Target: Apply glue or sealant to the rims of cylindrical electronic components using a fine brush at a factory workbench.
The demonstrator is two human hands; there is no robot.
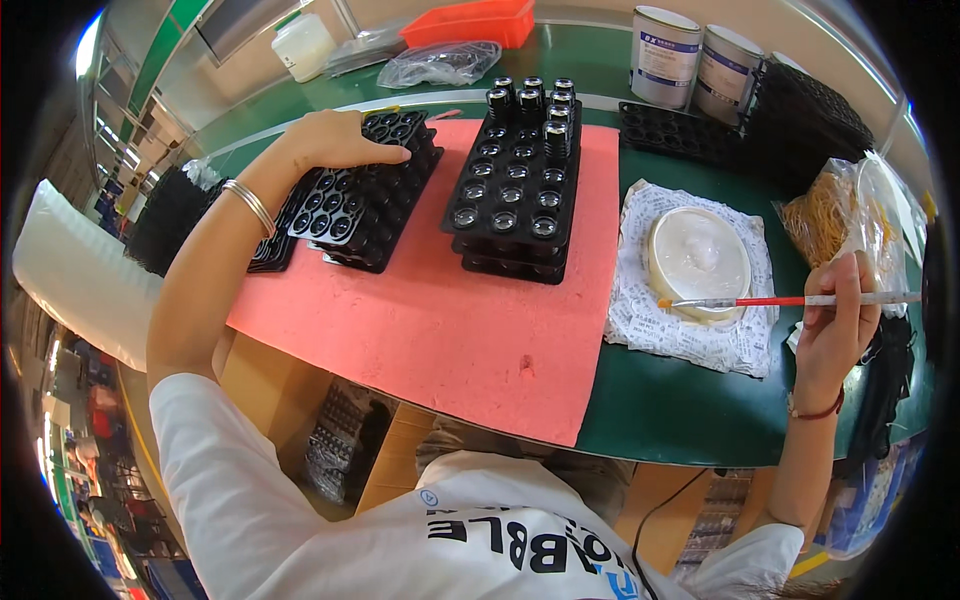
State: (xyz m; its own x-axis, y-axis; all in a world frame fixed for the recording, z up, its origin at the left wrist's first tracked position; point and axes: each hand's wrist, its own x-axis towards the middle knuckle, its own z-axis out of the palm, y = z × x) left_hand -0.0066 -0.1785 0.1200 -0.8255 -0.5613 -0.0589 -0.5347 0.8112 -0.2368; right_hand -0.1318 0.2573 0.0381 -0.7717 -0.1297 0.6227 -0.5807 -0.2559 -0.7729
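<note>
My left hand (335,140) reaches over a stack of black plastic trays (375,215) with round cups, thumb lying across the top. Its other fingers curl over the tray's far left side and are mostly hidden. My right hand (840,310) is closed on a thin paintbrush (770,301) with a red and pale handle. The brush tip points left, over the near rim of a round white dish (700,265). To the right of my left hand stands a second tray stack (512,195), holding shiny-topped black cylindrical parts; several at its far end stand taller.
A pink mat (430,340) lies under the trays on the green table (670,410). Printed cloth (640,330) is beneath the dish. Two cans (665,58), more black trays (805,120) and a bag of rubber bands (835,205) line the right. A red bin (470,24) sits behind.
</note>
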